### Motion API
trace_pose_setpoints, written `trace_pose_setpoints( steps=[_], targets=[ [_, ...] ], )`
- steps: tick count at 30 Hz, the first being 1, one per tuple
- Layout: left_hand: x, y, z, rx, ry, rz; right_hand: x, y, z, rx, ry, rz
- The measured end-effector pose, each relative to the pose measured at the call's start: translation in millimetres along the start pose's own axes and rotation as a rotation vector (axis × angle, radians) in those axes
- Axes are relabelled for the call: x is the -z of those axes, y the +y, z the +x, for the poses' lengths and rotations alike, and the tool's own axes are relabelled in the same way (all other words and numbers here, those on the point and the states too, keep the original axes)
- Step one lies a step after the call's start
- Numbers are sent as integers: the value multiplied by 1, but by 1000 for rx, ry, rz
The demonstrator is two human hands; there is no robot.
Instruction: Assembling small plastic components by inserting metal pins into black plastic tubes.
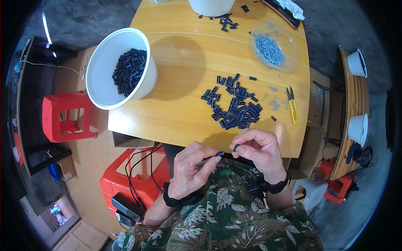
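Observation:
Just off the table's near edge, my left hand (pixel 190 169) pinches a small black plastic part (pixel 220 154) between thumb and fingers. To its right, my right hand (pixel 264 152) holds another small black piece (pixel 236 147) at its fingertips. The two pieces are close but apart. Beyond my hands lies a loose pile of black plastic parts (pixel 240 111). A few thin silver pins (pixel 274 103) are scattered right of the pile, beside yellow-handled thread snips (pixel 293 109). Farther back, a clear plastic bowl (pixel 292 56) holds many small silver pieces.
A white bucket (pixel 96 85) with black parts stands at the table's left edge. Another white tub (pixel 211 7) and more black parts (pixel 226 21) are at the far side. Red stools (pixel 69 117) stand left. Black cables (pixel 134 175) hang over the nearer stool (pixel 113 180).

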State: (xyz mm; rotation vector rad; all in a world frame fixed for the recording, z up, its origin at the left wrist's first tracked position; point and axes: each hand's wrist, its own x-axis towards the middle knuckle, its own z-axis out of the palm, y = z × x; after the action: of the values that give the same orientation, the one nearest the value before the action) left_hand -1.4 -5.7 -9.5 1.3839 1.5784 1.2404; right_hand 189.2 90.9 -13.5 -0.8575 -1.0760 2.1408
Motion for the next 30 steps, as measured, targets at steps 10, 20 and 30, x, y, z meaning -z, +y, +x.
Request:
trace_pose_setpoints(
  steps=[10,20,30],
  targets=[
    [-1,9,-8,-77,-48,-73,-4,1,-17,-29,-54,145],
    [-1,6,-7,-75,-53,-71,-10,-8,-22,-66,23,-6],
    [-1,5,-4,-94,-47,-90,-4,-6,-20,-139,-39,152]
  ],
)
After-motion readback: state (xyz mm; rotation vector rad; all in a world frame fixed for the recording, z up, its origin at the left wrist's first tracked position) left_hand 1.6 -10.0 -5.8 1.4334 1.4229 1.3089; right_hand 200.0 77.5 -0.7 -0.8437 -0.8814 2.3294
